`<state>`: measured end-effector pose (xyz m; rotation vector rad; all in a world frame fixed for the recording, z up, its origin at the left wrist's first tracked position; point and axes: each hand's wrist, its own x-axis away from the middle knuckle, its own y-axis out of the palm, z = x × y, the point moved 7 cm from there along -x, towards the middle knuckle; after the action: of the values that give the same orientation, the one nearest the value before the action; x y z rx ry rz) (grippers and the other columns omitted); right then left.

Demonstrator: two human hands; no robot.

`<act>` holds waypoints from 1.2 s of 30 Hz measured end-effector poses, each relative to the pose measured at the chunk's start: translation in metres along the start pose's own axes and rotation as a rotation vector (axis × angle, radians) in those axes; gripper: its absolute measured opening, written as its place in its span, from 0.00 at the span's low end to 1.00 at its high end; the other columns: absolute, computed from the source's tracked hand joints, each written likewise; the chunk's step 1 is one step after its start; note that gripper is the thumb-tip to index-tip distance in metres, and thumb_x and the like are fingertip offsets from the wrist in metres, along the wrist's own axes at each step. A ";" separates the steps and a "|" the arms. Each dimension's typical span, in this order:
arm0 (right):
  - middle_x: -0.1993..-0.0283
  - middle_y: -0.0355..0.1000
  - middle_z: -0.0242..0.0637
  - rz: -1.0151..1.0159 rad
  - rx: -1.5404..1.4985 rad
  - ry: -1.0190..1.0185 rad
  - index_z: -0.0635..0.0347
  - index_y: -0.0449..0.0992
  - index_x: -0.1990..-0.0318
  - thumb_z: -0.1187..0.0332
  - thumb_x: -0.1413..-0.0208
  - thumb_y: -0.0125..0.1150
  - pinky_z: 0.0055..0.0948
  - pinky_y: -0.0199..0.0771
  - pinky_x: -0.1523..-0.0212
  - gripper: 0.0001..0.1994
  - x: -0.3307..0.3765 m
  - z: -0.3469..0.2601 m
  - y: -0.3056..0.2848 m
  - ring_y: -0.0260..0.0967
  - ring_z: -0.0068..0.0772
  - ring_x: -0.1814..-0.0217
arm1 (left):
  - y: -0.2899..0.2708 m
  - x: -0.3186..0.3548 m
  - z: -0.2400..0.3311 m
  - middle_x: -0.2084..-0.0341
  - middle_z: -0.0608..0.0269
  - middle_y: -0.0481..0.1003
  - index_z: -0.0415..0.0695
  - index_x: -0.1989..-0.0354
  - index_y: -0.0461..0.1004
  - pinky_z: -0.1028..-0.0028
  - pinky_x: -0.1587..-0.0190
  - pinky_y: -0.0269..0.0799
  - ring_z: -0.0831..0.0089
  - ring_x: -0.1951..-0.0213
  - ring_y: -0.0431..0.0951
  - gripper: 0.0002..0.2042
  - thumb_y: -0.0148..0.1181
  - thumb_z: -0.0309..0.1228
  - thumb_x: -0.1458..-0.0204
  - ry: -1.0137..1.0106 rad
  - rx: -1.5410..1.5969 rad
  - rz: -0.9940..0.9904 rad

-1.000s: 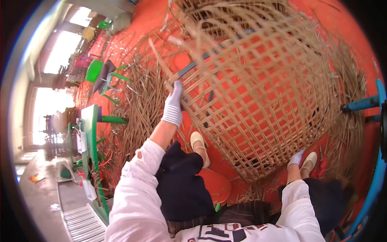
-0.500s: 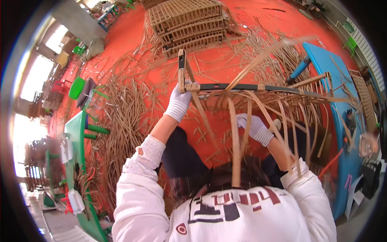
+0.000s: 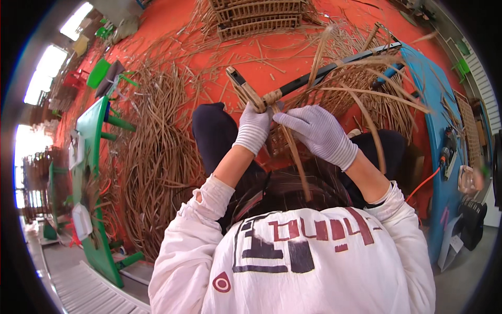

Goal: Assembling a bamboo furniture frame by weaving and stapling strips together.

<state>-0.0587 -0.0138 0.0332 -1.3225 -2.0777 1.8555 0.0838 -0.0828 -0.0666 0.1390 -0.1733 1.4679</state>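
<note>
My left hand (image 3: pixel 254 128), in a white knitted glove, is closed around the wrapped corner of a black-barred rattan basket frame (image 3: pixel 298 84). The frame tilts up and away to the right, a short end post standing at its near corner. Close beside it, my gloved right hand (image 3: pixel 323 135) pinches a flat brown rattan strip (image 3: pixel 296 156) just below that corner. The strip's tail hangs toward my lap. More loose strips (image 3: pixel 368 112) stick out from the frame's woven side, and my right hand partly covers the weave.
Stacked rattan panels (image 3: pixel 259 21) stand ahead on the red floor. Loose strips (image 3: pixel 157 157) lie heaped at left, beside a tipped green table (image 3: pixel 93 146). On the right, a blue table (image 3: pixel 436 209) carries a power tool (image 3: pixel 447 146) with an orange cord.
The frame has swung, its far end rising away to the right and its near corner coming toward my middle. My right hand has moved up from below the weave to the strip beside my left.
</note>
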 end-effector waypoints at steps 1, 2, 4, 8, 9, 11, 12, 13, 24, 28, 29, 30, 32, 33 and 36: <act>0.55 0.73 0.38 0.023 -0.059 0.011 0.55 0.74 0.46 0.76 0.50 0.61 0.38 0.71 0.51 0.21 -0.004 0.001 -0.002 0.71 0.44 0.52 | 0.001 0.002 0.003 0.62 0.62 0.80 0.39 0.52 0.71 0.75 0.60 0.75 0.72 0.62 0.80 0.12 0.59 0.26 0.44 0.023 -0.089 0.016; 0.55 0.73 0.38 0.017 -0.061 0.000 0.55 0.74 0.46 0.76 0.50 0.61 0.38 0.71 0.51 0.21 -0.008 0.001 -0.002 0.71 0.44 0.52 | 0.001 0.005 0.005 0.61 0.61 0.80 0.39 0.52 0.71 0.75 0.59 0.75 0.72 0.61 0.80 0.13 0.60 0.27 0.45 0.046 -0.180 0.031; 0.55 0.72 0.40 0.196 -0.204 -0.046 0.57 0.77 0.50 0.77 0.49 0.61 0.36 0.72 0.51 0.17 -0.013 0.001 -0.017 0.71 0.43 0.52 | 0.002 0.010 0.003 0.60 0.61 0.80 0.38 0.52 0.71 0.74 0.57 0.75 0.73 0.60 0.80 0.15 0.64 0.28 0.47 0.020 -0.318 0.028; 0.56 0.74 0.40 0.366 -0.481 0.066 0.62 0.77 0.57 0.76 0.44 0.59 0.31 0.74 0.54 0.07 -0.018 0.013 -0.027 0.74 0.37 0.54 | 0.010 0.026 -0.005 0.58 0.60 0.79 0.38 0.52 0.71 0.75 0.56 0.75 0.76 0.59 0.78 0.21 0.71 0.28 0.54 0.075 0.116 -0.067; 0.59 0.76 0.39 0.365 -0.744 0.199 0.65 0.75 0.58 0.75 0.38 0.54 0.28 0.75 0.54 0.05 -0.016 0.021 -0.020 0.75 0.30 0.54 | 0.007 0.030 -0.008 0.58 0.60 0.78 0.38 0.52 0.70 0.75 0.56 0.75 0.76 0.59 0.78 0.22 0.72 0.29 0.55 0.050 0.045 -0.037; 0.62 0.76 0.38 0.386 -0.949 0.274 0.66 0.74 0.58 0.74 0.36 0.51 0.27 0.75 0.54 0.06 -0.015 0.029 -0.015 0.75 0.29 0.57 | 0.006 0.041 -0.006 0.60 0.58 0.77 0.38 0.48 0.68 0.74 0.57 0.75 0.73 0.61 0.78 0.27 0.73 0.32 0.57 0.069 0.152 -0.029; 0.64 0.76 0.37 0.396 -1.123 0.331 0.67 0.74 0.59 0.73 0.34 0.49 0.27 0.76 0.55 0.07 -0.012 0.034 -0.011 0.75 0.27 0.60 | 0.005 0.048 -0.004 0.60 0.58 0.77 0.38 0.48 0.68 0.74 0.57 0.75 0.73 0.61 0.78 0.27 0.73 0.32 0.57 0.052 0.144 -0.018; 0.67 0.76 0.36 0.421 -1.176 0.341 0.68 0.73 0.58 0.73 0.33 0.47 0.27 0.76 0.56 0.08 -0.013 0.038 -0.010 0.75 0.26 0.63 | -0.007 0.055 0.003 0.60 0.56 0.76 0.38 0.47 0.67 0.71 0.56 0.75 0.70 0.61 0.77 0.29 0.74 0.32 0.57 0.071 0.005 0.116; 0.68 0.73 0.39 0.322 -1.090 0.239 0.70 0.73 0.54 0.75 0.34 0.50 0.28 0.75 0.63 0.08 -0.029 0.033 -0.012 0.71 0.26 0.68 | 0.042 0.071 0.105 0.61 0.65 0.75 0.47 0.51 0.74 0.59 0.45 0.56 0.61 0.47 0.69 0.28 0.70 0.45 0.63 0.789 -1.224 0.260; 0.74 0.69 0.34 0.337 -1.230 0.288 0.69 0.74 0.55 0.71 0.33 0.49 0.25 0.70 0.70 0.10 -0.039 0.042 -0.008 0.65 0.23 0.75 | 0.042 0.052 0.090 0.68 0.68 0.74 0.52 0.68 0.77 0.58 0.50 0.54 0.66 0.51 0.70 0.17 0.68 0.48 0.63 0.748 -1.267 0.329; 0.77 0.67 0.32 0.300 -1.372 0.359 0.69 0.74 0.56 0.69 0.33 0.50 0.23 0.67 0.72 0.11 -0.040 0.041 -0.001 0.62 0.22 0.77 | 0.041 0.050 0.088 0.70 0.69 0.73 0.53 0.73 0.76 0.58 0.51 0.53 0.66 0.52 0.70 0.14 0.68 0.47 0.63 0.778 -1.303 0.349; 0.79 0.65 0.30 0.261 -1.513 0.431 0.68 0.74 0.56 0.67 0.33 0.50 0.22 0.63 0.75 0.12 -0.043 0.040 0.005 0.59 0.21 0.79 | 0.038 0.047 0.085 0.70 0.69 0.73 0.53 0.73 0.76 0.58 0.51 0.53 0.66 0.52 0.70 0.14 0.68 0.47 0.63 0.769 -1.304 0.338; 0.80 0.62 0.29 0.297 -1.473 0.501 0.67 0.75 0.56 0.67 0.33 0.50 0.21 0.59 0.78 0.11 -0.048 0.036 0.005 0.56 0.20 0.81 | 0.035 0.046 0.084 0.70 0.69 0.73 0.53 0.73 0.76 0.58 0.51 0.53 0.66 0.52 0.70 0.14 0.67 0.48 0.62 0.842 -1.331 0.378; 0.79 0.65 0.29 0.288 -1.487 0.525 0.66 0.75 0.56 0.67 0.34 0.52 0.19 0.59 0.77 0.11 -0.054 0.035 0.003 0.58 0.18 0.80 | 0.033 0.045 0.080 0.68 0.67 0.74 0.52 0.71 0.77 0.58 0.50 0.52 0.66 0.52 0.70 0.15 0.66 0.48 0.61 0.821 -1.258 0.326; 0.75 0.70 0.30 0.299 -1.403 0.565 0.66 0.76 0.56 0.68 0.36 0.55 0.17 0.61 0.76 0.09 -0.067 0.025 -0.008 0.61 0.15 0.77 | 0.031 0.046 0.075 0.65 0.67 0.75 0.51 0.68 0.78 0.57 0.49 0.52 0.66 0.52 0.70 0.17 0.65 0.50 0.59 0.851 -1.273 0.341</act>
<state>-0.0346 -0.0736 0.0644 -2.0016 -2.8040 -0.3547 0.0554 -0.0501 0.0154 -1.5720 -0.4049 1.3754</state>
